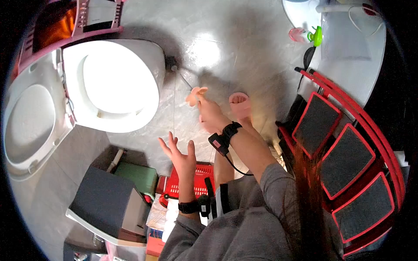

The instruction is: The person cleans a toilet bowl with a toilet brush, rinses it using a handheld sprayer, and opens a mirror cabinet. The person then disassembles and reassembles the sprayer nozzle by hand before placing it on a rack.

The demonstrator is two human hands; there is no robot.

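Grasping a toilet brush (186, 80) in the right hand (212, 115), with fingers curled close by the peach flower-shaped guard (197, 95). Running thin and straight past the fingertips to a dark brush head (172, 63), ahead and to the left of that hand, next to the front of the white toilet bowl (152, 82). Cannot tell whether touching the bowl or the tiled floor (174, 115), or clear of both. Nothing in the left hand (182, 158): released, fingers spread, raised in the air, with the bowl ahead and to its left and a red plastic basket (200, 179) below, near the wrist. Just beyond the right hand, to its right, a pink slipper (241, 111) with toes showing.

Possible trouble from here: knocking the brush head against the bowl's front, through too close a swing; twisting in the grip, with one hand alone on so long a lever; if wet, dripping onto floor or slipper and then skidding underfoot. Also possible: bumping the step ladder (348, 161), off to the right of the right hand, from drawing back too wide.
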